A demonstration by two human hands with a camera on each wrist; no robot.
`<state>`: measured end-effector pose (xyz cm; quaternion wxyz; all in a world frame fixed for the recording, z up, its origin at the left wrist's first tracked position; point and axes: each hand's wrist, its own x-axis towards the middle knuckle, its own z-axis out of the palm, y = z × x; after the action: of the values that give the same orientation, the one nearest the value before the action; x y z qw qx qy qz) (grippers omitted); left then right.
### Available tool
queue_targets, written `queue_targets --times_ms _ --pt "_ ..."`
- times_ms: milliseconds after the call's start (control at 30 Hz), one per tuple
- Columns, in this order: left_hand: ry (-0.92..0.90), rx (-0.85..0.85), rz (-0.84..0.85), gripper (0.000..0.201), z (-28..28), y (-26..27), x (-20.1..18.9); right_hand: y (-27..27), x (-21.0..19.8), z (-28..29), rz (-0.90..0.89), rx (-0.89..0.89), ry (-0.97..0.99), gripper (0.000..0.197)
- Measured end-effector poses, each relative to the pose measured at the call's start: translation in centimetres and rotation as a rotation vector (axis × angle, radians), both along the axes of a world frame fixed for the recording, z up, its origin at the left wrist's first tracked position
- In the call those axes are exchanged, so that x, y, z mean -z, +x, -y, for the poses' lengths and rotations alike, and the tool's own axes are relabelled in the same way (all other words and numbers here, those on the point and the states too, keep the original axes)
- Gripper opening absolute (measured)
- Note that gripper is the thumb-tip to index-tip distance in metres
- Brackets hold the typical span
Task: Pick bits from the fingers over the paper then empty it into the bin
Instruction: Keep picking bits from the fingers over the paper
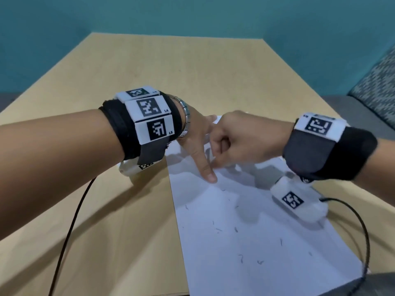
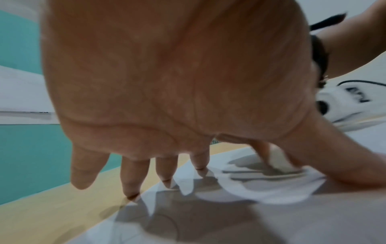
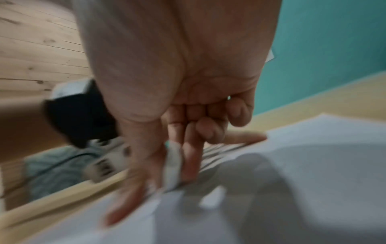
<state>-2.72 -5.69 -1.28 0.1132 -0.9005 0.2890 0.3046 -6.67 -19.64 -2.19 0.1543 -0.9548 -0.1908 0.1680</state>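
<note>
Paper [image 1: 245, 221]: dark bits [image 1: 236, 229] scattered. Left hand [image 1: 198, 142] spread; right hand [image 1: 237, 139] curled, pinching left thumb. Picking ongoing; emptying pending, bin unseen.

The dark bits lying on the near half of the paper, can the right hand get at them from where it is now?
Probably yes: the bits lie uncovered on the paper, just nearer than the right hand, with nothing between.

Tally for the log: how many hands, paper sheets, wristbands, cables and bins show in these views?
Hands: 2, left hand and right hand
Paper: 1
Wristbands: 2
Cables: 2
Bins: 0
Total: 7
</note>
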Motion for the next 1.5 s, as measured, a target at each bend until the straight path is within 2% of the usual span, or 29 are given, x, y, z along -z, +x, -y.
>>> queue_targets --times_ms 67,100,133,167,233,267,333,367,400,433,500,533,633,667,700,767,800,900,933,1067,1200,1333,1433,1500 --pt "0.032 0.043 0.007 0.107 0.1 0.3 0.4 1.1 -0.3 1.0 0.071 0.087 -0.013 0.015" --pt "0.07 0.062 0.034 0.12 0.3 0.3 0.4 1.6 -0.3 1.4 0.132 0.13 -0.016 0.014" --pt "0.078 0.062 0.047 0.122 0.3 0.3 0.3 1.7 -0.2 1.4 0.164 0.143 -0.014 0.015" --pt "0.061 0.051 0.04 0.113 0.3 0.2 0.3 1.3 0.0 1.1 0.153 0.121 -0.012 0.016" --pt "0.01 0.005 0.004 0.073 0.2 -0.1 0.0 0.0 0.3 0.3 0.022 0.028 0.007 0.018" --pt "0.002 -0.017 0.002 0.07 0.2 -0.1 -0.2 -0.1 0.2 0.5 -0.026 0.016 0.02 0.018" --pt "0.022 0.036 0.015 0.106 0.2 0.2 0.2 0.9 0.0 1.4 0.033 0.082 0.012 0.018" --pt "0.051 0.057 0.036 0.119 0.4 0.2 0.2 1.3 -0.2 1.8 0.093 0.116 0.006 0.018" --pt "0.052 0.052 0.042 0.122 0.4 0.2 0.2 1.3 -0.1 1.9 0.126 0.125 0.005 0.019" --pt "0.036 0.039 0.035 0.117 0.4 0.2 0.3 1.0 0.0 1.6 0.116 0.103 0.006 0.019" --pt "0.005 0.0 -0.007 0.09 0.3 0.0 0.0 -0.2 0.1 0.7 0.012 0.014 0.007 0.017" --pt "0.01 -0.011 0.0 0.084 0.3 -0.1 -0.2 -0.3 0.0 0.6 -0.018 0.004 0.013 0.016" --pt "0.054 0.047 0.047 0.12 0.7 0.1 -0.1 1.3 -0.2 1.8 0.121 0.121 -0.002 0.015" --pt "0.055 0.045 0.059 0.123 0.7 -0.1 -0.2 1.5 -0.1 1.9 0.143 0.14 0.01 0.015" --pt "0.038 0.036 0.053 0.118 0.7 -0.2 -0.2 1.1 0.1 1.7 0.123 0.125 0.024 0.016" --pt "-0.005 -0.007 0.015 0.089 0.6 -0.4 -0.4 -0.2 0.3 0.9 -0.009 0.031 0.035 0.016" --pt "-0.002 -0.022 0.014 0.083 0.5 -0.4 -0.6 -0.4 0.2 0.9 -0.049 0.019 0.042 0.016" --pt "0.043 0.029 0.037 0.119 0.7 -0.2 -0.4 1.0 -0.3 2.0 0.082 0.119 0.017 0.017" --pt "0.044 0.027 0.045 0.123 0.7 -0.3 -0.4 1.1 -0.3 2.1 0.109 0.13 0.014 0.016" --pt "0.001 0.005 0.011 0.116 0.6 -0.1 -0.2 -0.5 0.1 0.9 -0.056 -0.007 0.002 0.016" --pt "0.019 0.039 0.025 0.123 1.0 0.0 -0.2 1.1 -0.4 2.2 0.083 0.101 -0.005 0.018" --pt "-0.013 0.033 0.044 0.112 1.3 0.3 -0.1 -0.4 0.1 1.5 -0.068 0.008 0.004 0.017" --pt "-0.007 0.043 0.033 0.121 1.6 0.2 -0.2 0.9 -0.3 2.6 0.076 0.121 0.008 0.014" --pt "-0.009 0.038 0.028 0.114 1.7 0.2 -0.2 0.8 -0.2 2.5 0.086 0.107 0.023 0.014"
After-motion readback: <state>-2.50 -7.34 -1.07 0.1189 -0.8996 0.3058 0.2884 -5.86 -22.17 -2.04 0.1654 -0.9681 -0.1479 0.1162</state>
